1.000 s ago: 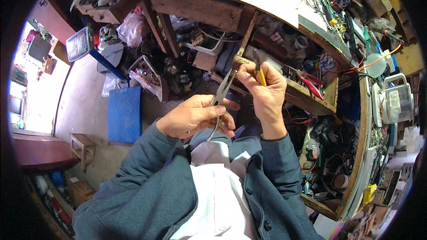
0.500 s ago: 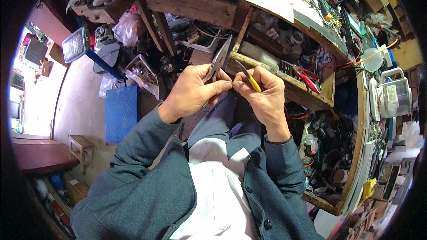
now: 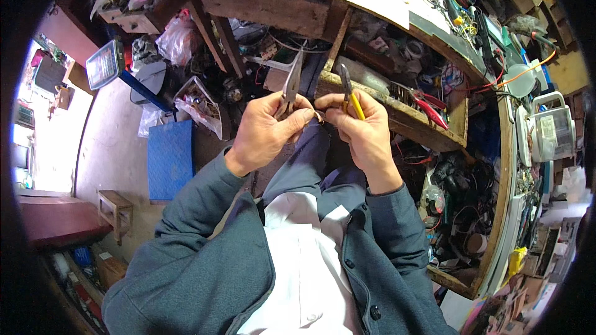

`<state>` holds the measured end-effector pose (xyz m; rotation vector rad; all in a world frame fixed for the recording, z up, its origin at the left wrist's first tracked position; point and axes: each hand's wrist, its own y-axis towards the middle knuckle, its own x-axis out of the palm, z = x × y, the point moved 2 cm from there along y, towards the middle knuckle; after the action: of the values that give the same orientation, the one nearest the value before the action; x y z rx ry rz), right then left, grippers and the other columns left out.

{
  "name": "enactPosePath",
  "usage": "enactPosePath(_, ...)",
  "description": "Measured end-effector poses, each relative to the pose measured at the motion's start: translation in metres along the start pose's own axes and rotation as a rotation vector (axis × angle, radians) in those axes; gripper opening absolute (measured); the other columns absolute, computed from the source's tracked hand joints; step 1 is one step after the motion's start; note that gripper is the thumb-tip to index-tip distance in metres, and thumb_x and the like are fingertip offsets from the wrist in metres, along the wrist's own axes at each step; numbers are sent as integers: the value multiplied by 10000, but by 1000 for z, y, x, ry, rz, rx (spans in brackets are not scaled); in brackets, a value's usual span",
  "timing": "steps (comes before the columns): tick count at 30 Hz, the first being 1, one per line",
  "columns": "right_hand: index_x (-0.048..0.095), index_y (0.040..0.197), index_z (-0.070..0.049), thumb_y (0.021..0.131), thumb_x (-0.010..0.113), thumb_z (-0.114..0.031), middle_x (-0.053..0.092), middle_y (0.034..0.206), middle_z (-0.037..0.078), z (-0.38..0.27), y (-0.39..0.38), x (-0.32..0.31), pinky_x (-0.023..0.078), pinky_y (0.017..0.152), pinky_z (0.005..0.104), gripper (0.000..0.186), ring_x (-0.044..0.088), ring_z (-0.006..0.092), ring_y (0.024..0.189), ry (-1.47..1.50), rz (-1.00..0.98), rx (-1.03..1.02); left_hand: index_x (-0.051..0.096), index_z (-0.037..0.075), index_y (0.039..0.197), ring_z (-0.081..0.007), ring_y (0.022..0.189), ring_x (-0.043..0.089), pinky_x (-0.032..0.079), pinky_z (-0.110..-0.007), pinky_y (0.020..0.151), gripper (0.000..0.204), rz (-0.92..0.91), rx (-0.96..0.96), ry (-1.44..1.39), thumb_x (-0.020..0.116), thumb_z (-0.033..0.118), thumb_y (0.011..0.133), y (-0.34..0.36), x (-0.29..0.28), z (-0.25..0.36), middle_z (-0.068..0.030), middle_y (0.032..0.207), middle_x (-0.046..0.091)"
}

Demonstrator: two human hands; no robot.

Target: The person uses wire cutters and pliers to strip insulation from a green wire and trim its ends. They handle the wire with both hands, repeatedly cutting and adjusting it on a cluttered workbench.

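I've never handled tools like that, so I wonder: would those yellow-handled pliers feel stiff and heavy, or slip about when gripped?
The yellow-handled pliers look like metal with a slim dark nose, so probably rigid and fairly heavy for their size. The yellow coating likely helps the right hand keep hold. Being hinged, the handles may swing apart if gripped loosely.

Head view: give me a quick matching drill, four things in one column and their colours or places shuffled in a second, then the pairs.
Things:
1. left hand
2. right hand
3. blue mat
4. small wooden stool

Descriptions:
A. holds a yellow-handled tool
B. flat on the floor, left of the forearm
C. holds grey metal pliers
D. beside the dark red bench

Pairs: 1-C, 2-A, 3-B, 4-D
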<state>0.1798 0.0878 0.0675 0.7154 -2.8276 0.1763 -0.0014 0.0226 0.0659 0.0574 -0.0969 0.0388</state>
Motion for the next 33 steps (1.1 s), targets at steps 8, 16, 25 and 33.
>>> enactPosePath(8, 629, 856, -15, 840, 765, 24, 685, 825, 11, 5, -5, 12, 476, 664, 197, 142, 578, 33, 748, -287, 72, -346, 654, -24, 983, -131, 669, 614, 493, -274, 578, 120, 25, 249, 345, 698, 62, 912, -1, 0, 6, -61, 792, 647)
enactPosePath(16, 584, 883, -72, 851, 779, -57, 676, 767, 32, 13, 0, 8, 334, 444, 172, 197, 449, 12, 501, 351, -10, 252, 660, -1, 924, -215, 658, 625, 487, -324, 588, 69, 119, 593, 649, 681, 6, 858, -9, 4, 4, -129, 814, 638)
enactPosePath(25, 606, 856, -2, 811, 800, 0, 700, 850, 9, 13, -3, 10, 497, 695, 237, 198, 582, 59, 765, -401, 16, -389, 679, 11, 929, -51, 596, 533, 419, -215, 541, 76, -2, -133, 4, 695, 85, 930, -2, -5, -1, 25, 715, 604)
enactPosePath(33, 596, 864, -68, 830, 799, -49, 657, 784, -14, 29, 2, -1, 409, 547, 197, 207, 539, 30, 623, 385, -44, 292, 683, 12, 923, -52, 620, 525, 406, -227, 566, 56, 47, 415, 462, 689, 67, 916, -6, 3, -4, 41, 715, 600)
